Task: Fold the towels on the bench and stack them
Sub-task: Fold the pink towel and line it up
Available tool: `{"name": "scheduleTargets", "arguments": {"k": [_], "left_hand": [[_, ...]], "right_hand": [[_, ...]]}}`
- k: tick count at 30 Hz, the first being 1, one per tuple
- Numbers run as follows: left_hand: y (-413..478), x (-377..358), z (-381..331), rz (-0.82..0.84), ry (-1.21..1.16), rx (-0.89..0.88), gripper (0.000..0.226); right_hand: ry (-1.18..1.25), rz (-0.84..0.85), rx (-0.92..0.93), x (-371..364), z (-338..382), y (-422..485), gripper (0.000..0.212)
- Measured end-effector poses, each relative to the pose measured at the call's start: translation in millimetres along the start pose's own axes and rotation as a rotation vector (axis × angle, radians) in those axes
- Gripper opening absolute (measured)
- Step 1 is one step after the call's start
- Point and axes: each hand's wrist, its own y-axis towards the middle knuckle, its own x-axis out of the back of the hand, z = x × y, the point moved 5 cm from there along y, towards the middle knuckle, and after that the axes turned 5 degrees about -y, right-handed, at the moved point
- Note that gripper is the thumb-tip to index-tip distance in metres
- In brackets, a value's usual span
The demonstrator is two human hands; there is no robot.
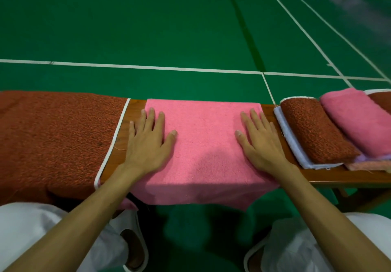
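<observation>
A pink towel [204, 145] lies spread across the wooden bench [135, 104], its near edge hanging over the front. My left hand [148, 138] presses flat on the towel's left side, fingers straight. My right hand [260, 140] presses flat on its right side in the same way. To the right sits a stack of folded towels: a rust-red one [313, 132] on a white one [289, 140], with a folded pink one [355, 119] beside it.
A large rust-red towel with white trim [55, 140] drapes over the bench's left part. Green court floor with white lines [148, 39] stretches beyond the bench. My knees in white trousers and white slippers [131, 240] are below the front edge.
</observation>
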Motion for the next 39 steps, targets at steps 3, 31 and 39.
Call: {"name": "scheduleTargets", "arguments": {"k": [3,31,39], "left_hand": [[-3.3,23.7,5.4,-0.195,-0.17,0.028,0.057],[-18.3,92.0,37.7,0.104,-0.906,0.163,0.032],[-22.7,107.8,35.9,-0.065,-0.626,0.067,0.015]], "right_hand": [[0.067,-0.215,-0.133,18.7,-2.4,-8.5,0.067],[1.154,-0.012,-0.166,64.8,-44.0,-28.1,0.038],[0.508,-0.206,-0.05,97.3,-42.1,-30.6,0.021]]}}
